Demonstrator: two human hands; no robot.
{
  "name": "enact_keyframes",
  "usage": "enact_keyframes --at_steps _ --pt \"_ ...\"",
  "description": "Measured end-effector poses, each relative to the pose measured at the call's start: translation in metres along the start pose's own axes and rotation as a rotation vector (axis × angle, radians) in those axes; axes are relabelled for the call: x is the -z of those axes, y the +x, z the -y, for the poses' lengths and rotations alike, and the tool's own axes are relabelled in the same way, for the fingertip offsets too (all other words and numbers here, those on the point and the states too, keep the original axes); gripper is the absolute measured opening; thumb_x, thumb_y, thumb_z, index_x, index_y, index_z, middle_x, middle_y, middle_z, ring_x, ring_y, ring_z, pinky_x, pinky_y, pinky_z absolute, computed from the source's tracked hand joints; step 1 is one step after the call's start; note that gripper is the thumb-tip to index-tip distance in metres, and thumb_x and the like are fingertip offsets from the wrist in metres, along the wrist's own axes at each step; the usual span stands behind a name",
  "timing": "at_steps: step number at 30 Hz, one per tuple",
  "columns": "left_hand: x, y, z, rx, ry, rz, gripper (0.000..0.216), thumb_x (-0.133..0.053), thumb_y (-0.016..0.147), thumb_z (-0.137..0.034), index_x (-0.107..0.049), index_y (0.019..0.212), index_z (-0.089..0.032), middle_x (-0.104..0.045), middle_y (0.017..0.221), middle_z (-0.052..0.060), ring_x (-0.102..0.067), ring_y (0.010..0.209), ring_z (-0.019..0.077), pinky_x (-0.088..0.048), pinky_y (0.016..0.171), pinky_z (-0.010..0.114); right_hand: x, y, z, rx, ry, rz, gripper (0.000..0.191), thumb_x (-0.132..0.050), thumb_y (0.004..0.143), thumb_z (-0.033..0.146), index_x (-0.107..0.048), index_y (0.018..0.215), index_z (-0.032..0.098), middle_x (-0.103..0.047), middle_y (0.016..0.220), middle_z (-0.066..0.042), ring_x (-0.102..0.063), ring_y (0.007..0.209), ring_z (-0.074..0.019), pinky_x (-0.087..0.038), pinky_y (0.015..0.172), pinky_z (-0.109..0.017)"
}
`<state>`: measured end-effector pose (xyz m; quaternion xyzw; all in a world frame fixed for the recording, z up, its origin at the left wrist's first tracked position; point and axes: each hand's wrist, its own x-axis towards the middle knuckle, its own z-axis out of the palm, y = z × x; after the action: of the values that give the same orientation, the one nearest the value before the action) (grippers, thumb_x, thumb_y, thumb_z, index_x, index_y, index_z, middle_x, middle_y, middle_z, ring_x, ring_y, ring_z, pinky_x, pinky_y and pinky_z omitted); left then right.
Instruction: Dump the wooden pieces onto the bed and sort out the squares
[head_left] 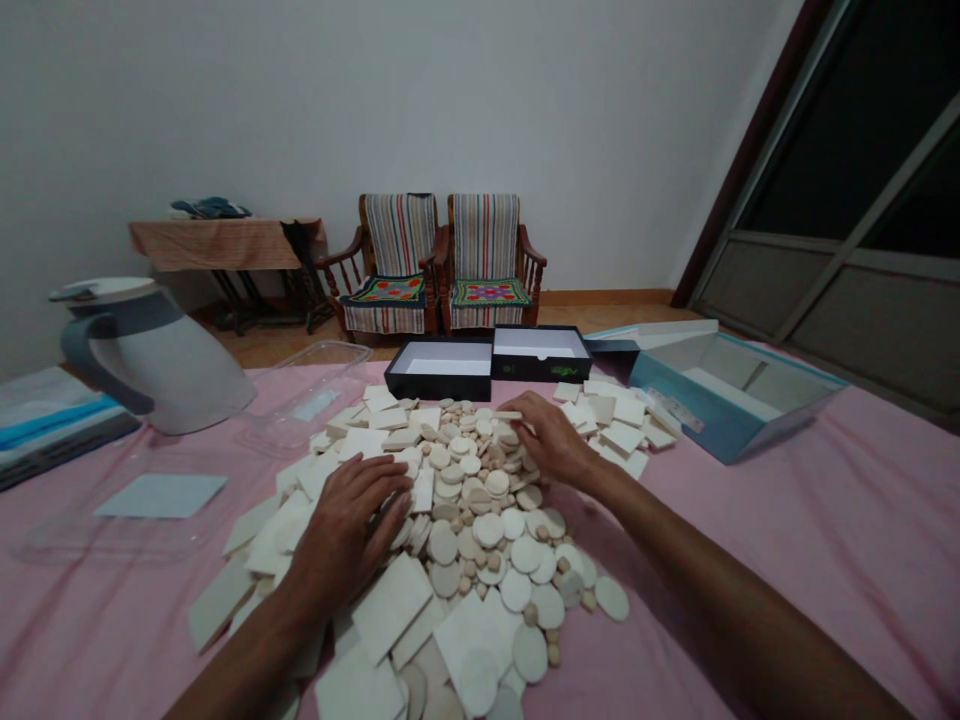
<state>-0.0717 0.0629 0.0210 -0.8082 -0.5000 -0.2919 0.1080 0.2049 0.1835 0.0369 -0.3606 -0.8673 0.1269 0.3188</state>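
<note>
A big heap of pale wooden pieces lies on a pink cloth: round discs in the middle, flat squares and rectangles around them. My left hand lies flat on the left side of the heap, fingers stretched out over square pieces. My right hand rests on the far right of the heap with its fingers curled down among small round discs; what they grip, if anything, is hidden. A separate cluster of square tiles lies just right of that hand.
Two black boxes stand behind the heap, a blue open box at the right. A white jug and clear plastic trays sit left. Two striped chairs and a side table stand by the wall.
</note>
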Motion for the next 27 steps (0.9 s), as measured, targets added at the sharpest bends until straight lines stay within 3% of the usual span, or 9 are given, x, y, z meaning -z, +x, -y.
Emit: enact_keyframes --at_steps 6,8,10,13,17,22,27 --pt "-0.002 0.000 0.001 -0.003 0.001 -0.006 0.015 -0.055 0.089 -0.025 -0.063 0.100 -0.021 -0.068 0.109 0.007 -0.059 0.110 0.0233 -0.037 0.104 0.049 0.057 -0.017 -0.052 -0.357 -0.514 -0.111 0.035 -0.041 0.085 0.007 -0.062 0.111 0.014 -0.063 0.108 -0.016 -0.054 0.102 -0.0287 -0.040 0.086 -0.042" --pt "-0.002 0.000 0.001 -0.002 0.002 0.003 0.015 -0.055 0.089 -0.025 -0.063 0.101 -0.021 -0.068 0.110 0.007 -0.059 0.110 0.0229 -0.037 0.105 0.049 0.060 -0.019 -0.058 -0.412 -0.607 -0.179 0.033 -0.045 0.085 0.011 -0.061 0.114 0.014 -0.062 0.113 -0.017 -0.053 0.105 -0.0322 -0.039 0.087 -0.046" --pt "-0.002 -0.001 0.000 0.001 0.006 0.011 0.015 -0.054 0.089 -0.025 -0.063 0.101 -0.021 -0.068 0.110 0.007 -0.059 0.110 0.0229 -0.036 0.105 0.049 0.050 -0.018 -0.053 -0.353 -0.543 -0.202 0.032 -0.050 0.084 0.016 -0.060 0.114 0.015 -0.061 0.116 -0.016 -0.052 0.108 -0.0320 -0.039 0.089 -0.047" --pt "0.000 -0.002 0.000 0.007 0.008 0.015 0.015 -0.054 0.089 -0.025 -0.063 0.101 -0.021 -0.068 0.111 0.007 -0.059 0.110 0.0226 -0.036 0.106 0.049 0.021 -0.011 -0.029 -0.182 -0.243 -0.089 0.028 -0.052 0.083 0.014 -0.062 0.109 0.016 -0.064 0.108 -0.013 -0.057 0.101 -0.0250 -0.043 0.089 -0.040" --pt "0.005 -0.001 -0.003 -0.003 0.005 -0.063 0.016 -0.053 0.090 -0.021 -0.061 0.103 -0.020 -0.067 0.112 0.008 -0.060 0.108 0.0208 -0.037 0.106 0.048 -0.016 -0.001 0.027 0.016 0.038 0.123 0.029 -0.057 0.080 0.013 -0.061 0.108 0.015 -0.063 0.107 -0.010 -0.056 0.102 -0.0209 -0.042 0.092 -0.036" --pt "0.012 -0.001 -0.003 0.021 0.025 -0.176 0.019 -0.053 0.090 -0.018 -0.060 0.107 -0.019 -0.069 0.107 0.007 -0.062 0.105 0.0200 -0.039 0.105 0.047 -0.033 0.002 0.086 0.141 -0.012 0.304 0.038 -0.063 0.078 0.025 -0.057 0.114 0.015 -0.059 0.115 -0.012 -0.049 0.109 -0.0266 -0.037 0.094 -0.042" --pt "0.009 -0.002 0.002 0.045 0.044 -0.164 0.013 -0.055 0.089 -0.022 -0.063 0.099 -0.020 -0.071 0.099 0.005 -0.065 0.097 0.0206 -0.041 0.102 0.048 -0.043 0.007 0.099 0.130 -0.132 0.353 0.039 -0.061 0.079 0.025 -0.054 0.115 0.014 -0.058 0.113 -0.014 -0.046 0.108 -0.0277 -0.032 0.096 -0.045"
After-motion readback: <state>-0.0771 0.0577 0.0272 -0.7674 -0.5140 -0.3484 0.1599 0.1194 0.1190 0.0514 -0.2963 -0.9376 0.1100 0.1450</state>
